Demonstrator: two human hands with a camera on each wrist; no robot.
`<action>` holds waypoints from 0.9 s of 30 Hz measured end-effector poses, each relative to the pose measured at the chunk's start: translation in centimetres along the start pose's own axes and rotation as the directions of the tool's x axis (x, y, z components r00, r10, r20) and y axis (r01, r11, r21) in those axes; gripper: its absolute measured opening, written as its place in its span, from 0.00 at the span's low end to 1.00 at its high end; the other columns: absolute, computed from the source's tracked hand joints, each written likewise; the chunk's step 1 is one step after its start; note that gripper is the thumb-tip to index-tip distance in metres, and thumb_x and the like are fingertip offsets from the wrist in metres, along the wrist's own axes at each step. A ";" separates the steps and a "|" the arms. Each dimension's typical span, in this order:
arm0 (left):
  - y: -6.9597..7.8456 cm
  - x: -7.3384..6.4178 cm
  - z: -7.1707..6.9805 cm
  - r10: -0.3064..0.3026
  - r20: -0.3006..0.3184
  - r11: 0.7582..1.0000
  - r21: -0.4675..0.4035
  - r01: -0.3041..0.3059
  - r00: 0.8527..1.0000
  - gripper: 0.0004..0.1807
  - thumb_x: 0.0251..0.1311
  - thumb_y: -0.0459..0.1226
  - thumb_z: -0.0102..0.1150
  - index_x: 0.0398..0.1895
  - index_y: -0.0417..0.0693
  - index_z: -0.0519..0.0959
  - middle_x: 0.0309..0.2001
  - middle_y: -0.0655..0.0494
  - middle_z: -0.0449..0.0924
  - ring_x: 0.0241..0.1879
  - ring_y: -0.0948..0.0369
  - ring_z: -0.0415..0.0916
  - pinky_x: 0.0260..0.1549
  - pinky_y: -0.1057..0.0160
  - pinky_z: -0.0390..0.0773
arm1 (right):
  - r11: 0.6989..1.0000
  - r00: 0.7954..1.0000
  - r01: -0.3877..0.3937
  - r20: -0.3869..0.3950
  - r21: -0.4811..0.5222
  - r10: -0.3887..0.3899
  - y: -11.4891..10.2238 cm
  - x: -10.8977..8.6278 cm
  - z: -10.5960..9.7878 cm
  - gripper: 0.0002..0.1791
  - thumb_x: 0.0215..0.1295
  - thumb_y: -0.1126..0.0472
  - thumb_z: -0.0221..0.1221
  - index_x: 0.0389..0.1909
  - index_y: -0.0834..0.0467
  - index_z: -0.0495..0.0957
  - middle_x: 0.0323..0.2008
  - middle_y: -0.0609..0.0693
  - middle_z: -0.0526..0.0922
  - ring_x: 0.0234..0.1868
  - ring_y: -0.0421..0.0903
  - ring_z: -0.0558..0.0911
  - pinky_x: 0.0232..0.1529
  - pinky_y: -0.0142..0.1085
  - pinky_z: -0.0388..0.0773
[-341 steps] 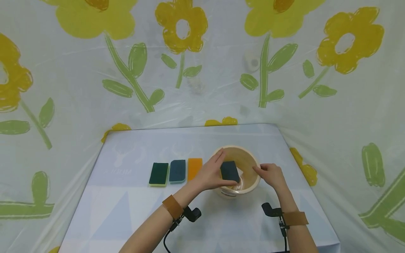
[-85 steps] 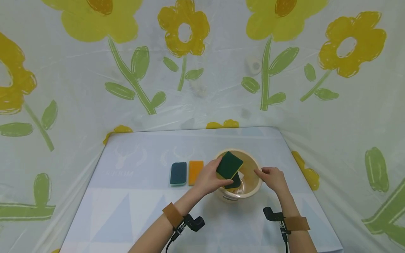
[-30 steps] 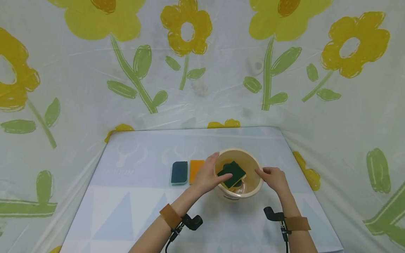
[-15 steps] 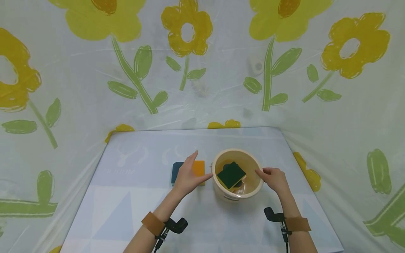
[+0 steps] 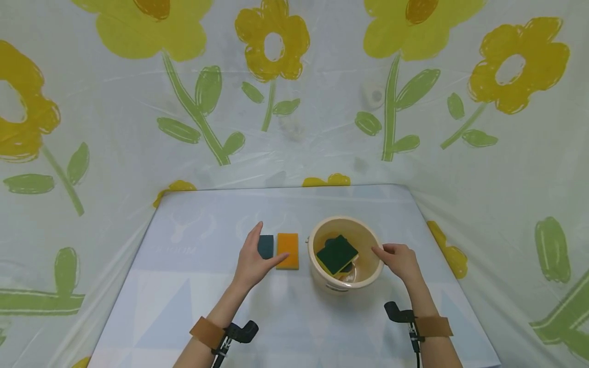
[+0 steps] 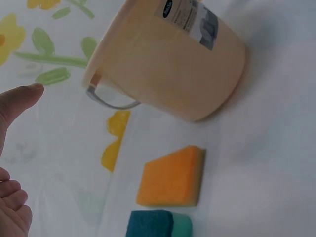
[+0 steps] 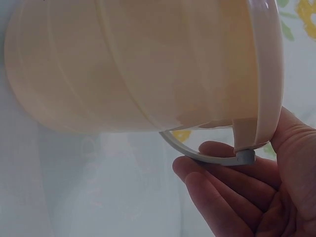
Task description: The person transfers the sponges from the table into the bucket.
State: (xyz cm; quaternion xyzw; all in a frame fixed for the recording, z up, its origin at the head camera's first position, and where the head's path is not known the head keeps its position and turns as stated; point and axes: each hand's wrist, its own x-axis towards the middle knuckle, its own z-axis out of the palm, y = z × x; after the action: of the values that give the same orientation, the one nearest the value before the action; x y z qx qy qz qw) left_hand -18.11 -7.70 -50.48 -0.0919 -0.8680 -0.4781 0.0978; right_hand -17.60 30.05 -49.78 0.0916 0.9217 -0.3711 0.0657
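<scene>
My left hand (image 5: 250, 265) hovers with thumb and fingers spread over the blue-grey sponge (image 5: 267, 246), covering part of it in the head view. The thumb overlaps the orange sponge (image 5: 288, 244) there. Both sponges lie side by side on the table, left of the cream bucket (image 5: 323, 281). My right hand (image 5: 399, 259) pinches the bucket's right rim; in the right wrist view its fingers (image 7: 222, 197) lie beneath the grey handle (image 7: 197, 155). Inside the bucket a dark green scouring sponge (image 5: 337, 254) with a yellow underside rests over another dark sponge, mostly hidden.
The table (image 5: 184, 306) has a pale cloth with blue triangles. A flower-printed curtain (image 5: 322, 128) rises behind it and along both sides. Each wrist wears a brown strap (image 5: 208, 333) with a small black camera (image 5: 244, 332) and cable.
The dark sponge, then the green one lifted from the table's left, went into the bucket. The left hand has let go and moved left to the blue-grey sponge. The right hand stays at the rim.
</scene>
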 end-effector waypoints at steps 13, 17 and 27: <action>-3.5 -1.0 -0.4 -0.091 -0.029 0.996 0.012 0.091 0.995 0.54 0.47 0.49 0.75 0.74 0.39 0.56 0.71 0.39 0.57 0.69 0.43 0.58 0.62 0.38 0.62 | 1.000 1.000 -0.007 0.001 -0.001 0.007 -0.1 0.0 0.1 0.33 0.67 0.41 0.57 0.53 0.68 0.79 0.38 0.57 0.86 0.44 0.55 0.81 0.45 0.55 0.78; -4.4 -1.2 -0.6 -0.128 -0.036 0.991 0.024 0.129 0.991 0.55 0.46 0.49 0.75 0.74 0.39 0.55 0.72 0.38 0.56 0.70 0.43 0.56 0.64 0.39 0.61 | 1.000 1.000 -0.012 -0.003 0.006 0.012 -0.1 0.0 0.1 0.33 0.67 0.41 0.57 0.53 0.68 0.79 0.39 0.58 0.86 0.44 0.55 0.81 0.46 0.54 0.78; -6.6 -1.9 -0.4 -0.208 -0.052 0.978 0.020 0.209 0.977 0.56 0.46 0.48 0.75 0.74 0.38 0.54 0.73 0.38 0.55 0.71 0.43 0.54 0.65 0.40 0.59 | 0.999 1.000 -0.030 0.000 0.010 0.030 -0.2 0.0 0.2 0.33 0.67 0.41 0.57 0.54 0.69 0.79 0.40 0.59 0.86 0.46 0.57 0.81 0.47 0.56 0.77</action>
State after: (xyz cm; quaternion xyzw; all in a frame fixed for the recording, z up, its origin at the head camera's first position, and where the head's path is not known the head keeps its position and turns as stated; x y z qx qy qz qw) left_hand -17.96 -11.65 -56.09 0.0126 -0.8762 -0.4767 0.0697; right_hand -17.65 29.83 -49.78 0.1058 0.9183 -0.3749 0.0707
